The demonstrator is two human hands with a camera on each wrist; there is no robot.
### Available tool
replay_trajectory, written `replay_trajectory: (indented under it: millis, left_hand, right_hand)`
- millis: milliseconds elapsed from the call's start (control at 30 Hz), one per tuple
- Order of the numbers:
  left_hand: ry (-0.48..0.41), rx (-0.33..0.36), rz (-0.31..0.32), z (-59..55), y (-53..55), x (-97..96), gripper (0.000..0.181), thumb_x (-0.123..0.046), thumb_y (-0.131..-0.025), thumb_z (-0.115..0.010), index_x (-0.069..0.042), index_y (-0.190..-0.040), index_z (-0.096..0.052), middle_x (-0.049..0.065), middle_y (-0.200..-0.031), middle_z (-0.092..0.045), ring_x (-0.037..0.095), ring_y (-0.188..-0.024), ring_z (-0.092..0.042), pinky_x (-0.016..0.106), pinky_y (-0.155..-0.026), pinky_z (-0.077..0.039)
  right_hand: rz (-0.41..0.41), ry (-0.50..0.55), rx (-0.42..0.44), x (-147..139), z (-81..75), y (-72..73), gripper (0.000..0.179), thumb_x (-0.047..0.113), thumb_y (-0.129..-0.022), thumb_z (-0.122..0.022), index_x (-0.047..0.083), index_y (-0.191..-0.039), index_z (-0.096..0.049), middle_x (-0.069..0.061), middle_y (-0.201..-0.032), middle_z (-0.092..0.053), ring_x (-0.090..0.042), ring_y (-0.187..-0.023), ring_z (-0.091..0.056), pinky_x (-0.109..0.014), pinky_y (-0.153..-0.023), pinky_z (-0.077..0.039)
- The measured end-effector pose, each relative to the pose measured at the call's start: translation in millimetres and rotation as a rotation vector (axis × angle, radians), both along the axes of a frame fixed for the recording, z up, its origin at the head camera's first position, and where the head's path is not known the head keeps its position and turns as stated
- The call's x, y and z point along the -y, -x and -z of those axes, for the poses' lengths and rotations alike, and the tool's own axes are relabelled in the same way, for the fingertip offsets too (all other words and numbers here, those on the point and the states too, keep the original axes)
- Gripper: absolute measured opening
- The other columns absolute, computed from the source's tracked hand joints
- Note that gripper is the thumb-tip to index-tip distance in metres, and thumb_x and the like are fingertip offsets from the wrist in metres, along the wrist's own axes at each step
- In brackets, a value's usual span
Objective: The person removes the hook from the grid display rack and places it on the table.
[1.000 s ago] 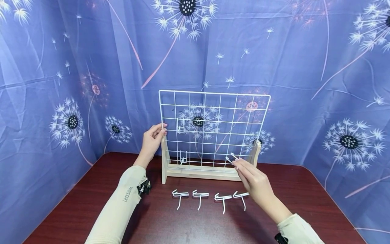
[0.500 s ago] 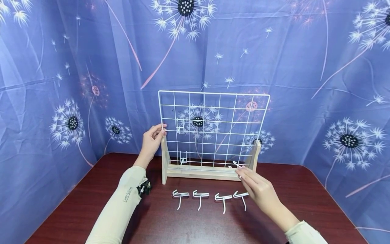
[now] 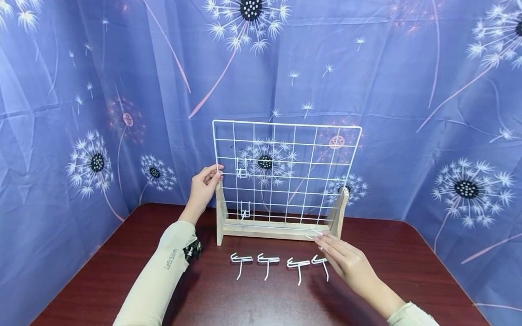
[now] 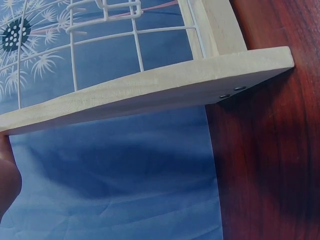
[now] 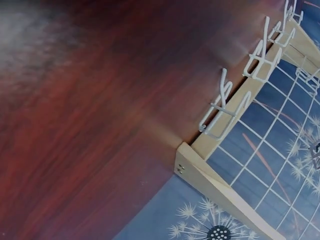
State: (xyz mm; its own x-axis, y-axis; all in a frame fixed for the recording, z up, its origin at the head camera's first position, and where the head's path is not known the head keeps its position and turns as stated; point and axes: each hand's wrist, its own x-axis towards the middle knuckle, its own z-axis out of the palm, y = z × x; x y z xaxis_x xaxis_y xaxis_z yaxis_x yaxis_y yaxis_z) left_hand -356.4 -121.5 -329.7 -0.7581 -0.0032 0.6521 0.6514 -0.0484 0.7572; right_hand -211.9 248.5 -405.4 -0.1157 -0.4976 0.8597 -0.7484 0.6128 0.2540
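A white wire grid panel [image 3: 295, 164] stands upright in a wooden stand [image 3: 265, 231]. My left hand [image 3: 200, 190] grips the panel's left edge just above the wooden side piece; in the left wrist view only a bit of that hand [image 4: 7, 182] shows. My right hand [image 3: 350, 261] pinches a white wire hook [image 3: 315, 233], its tips pointing left in front of the stand's lower right. Fingers cover the rest of that hook. Two more hooks hang on the grid's left side, an upper one [image 3: 241, 168] and a lower one [image 3: 245, 211].
Several white hooks, among them a leftmost hook [image 3: 241, 260] and a rightmost hook [image 3: 323, 261], lie in a row on the dark red table [image 3: 269, 303] before the stand. A blue dandelion-print curtain [image 3: 387, 90] closes off the back and sides.
My right hand has come down and slightly right with its hook, from before the grid's lower right wires to the level of the stand's base. The left hand keeps its grip.
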Motion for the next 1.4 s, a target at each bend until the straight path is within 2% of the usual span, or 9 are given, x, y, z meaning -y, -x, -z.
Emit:
replay_trajectory:
  millis: [200,567,733,1000,1300,1333,1400]
  left_hand:
    - [0.005,0.005,-0.001,-1.0,-0.7,-0.2,0.025,0.011,-0.092,-0.054,0.02,-0.115,-0.058,0.036,-0.103,-0.054,0.001,-0.082,-0.063,0.021,-0.081,-0.055]
    - [0.023,0.031,-0.02,0.1,-1.3,0.2,0.025,0.01,-0.092,-0.054,0.018,-0.115,-0.06,0.035,-0.103,-0.056,0.012,-0.084,-0.064,0.021,-0.081,-0.055]
    - [0.022,0.024,-0.022,0.1,-0.8,-0.3,0.024,0.01,-0.092,-0.054,0.019,-0.115,-0.059,0.033,-0.102,-0.056,0.001,-0.081,-0.063,0.019,-0.08,-0.054]
    - [0.014,0.012,-0.016,-0.1,-0.3,-0.6,0.024,0.011,-0.092,-0.054,0.019,-0.114,-0.059,0.034,-0.102,-0.055,0.001,-0.08,-0.063,0.019,-0.08,-0.054]
    - [0.01,0.012,-0.007,1.6,-0.8,-0.6,0.024,0.011,-0.092,-0.053,0.02,-0.115,-0.058,0.033,-0.101,-0.054,0.001,-0.082,-0.064,0.021,-0.082,-0.055]
    - [0.01,0.012,-0.006,1.5,-0.8,-0.7,0.024,0.011,-0.093,-0.053,0.02,-0.115,-0.058,0.033,-0.101,-0.054,0.001,-0.082,-0.064,0.022,-0.082,-0.055]
    - [0.009,0.011,-0.006,1.4,-0.4,-0.9,0.024,0.011,-0.093,-0.053,0.019,-0.115,-0.058,0.033,-0.1,-0.054,0.001,-0.082,-0.064,0.022,-0.082,-0.055]
  right_hand:
    - [-0.006,-0.03,0.011,-3,4.2,-2.1,0.035,0.021,-0.103,-0.046,-0.002,-0.104,-0.073,-0.014,-0.1,-0.071,-0.028,-0.093,-0.068,-0.021,-0.107,-0.037]
    - [-0.026,-0.129,0.038,-11,16.4,-8.7,0.037,0.021,-0.105,-0.042,0.0,-0.103,-0.073,-0.014,-0.102,-0.071,-0.028,-0.092,-0.068,-0.021,-0.108,-0.035]
    - [-0.047,-0.187,0.041,-15,22.6,-10.9,0.036,0.019,-0.104,-0.042,-0.001,-0.104,-0.072,-0.011,-0.106,-0.071,-0.028,-0.093,-0.068,-0.023,-0.107,-0.038]
    - [-0.058,-0.263,0.05,-19,30.0,-14.0,0.038,0.019,-0.106,-0.038,0.001,-0.106,-0.071,-0.009,-0.107,-0.071,-0.026,-0.094,-0.068,-0.025,-0.106,-0.04]
    - [-0.013,-0.427,0.055,-23,34.5,-19.3,0.043,0.014,-0.107,-0.028,0.003,-0.106,-0.07,-0.008,-0.107,-0.07,-0.019,-0.098,-0.067,-0.028,-0.086,-0.052]
    - [-0.01,-0.444,0.047,-23,34.7,-19.5,0.045,0.013,-0.107,-0.027,0.003,-0.106,-0.07,-0.008,-0.107,-0.07,-0.019,-0.098,-0.067,-0.028,-0.086,-0.052]
    - [-0.011,-0.469,0.036,-23,35.3,-19.5,0.047,0.012,-0.107,-0.025,0.003,-0.106,-0.07,-0.009,-0.106,-0.07,-0.019,-0.097,-0.067,-0.026,-0.098,-0.047]
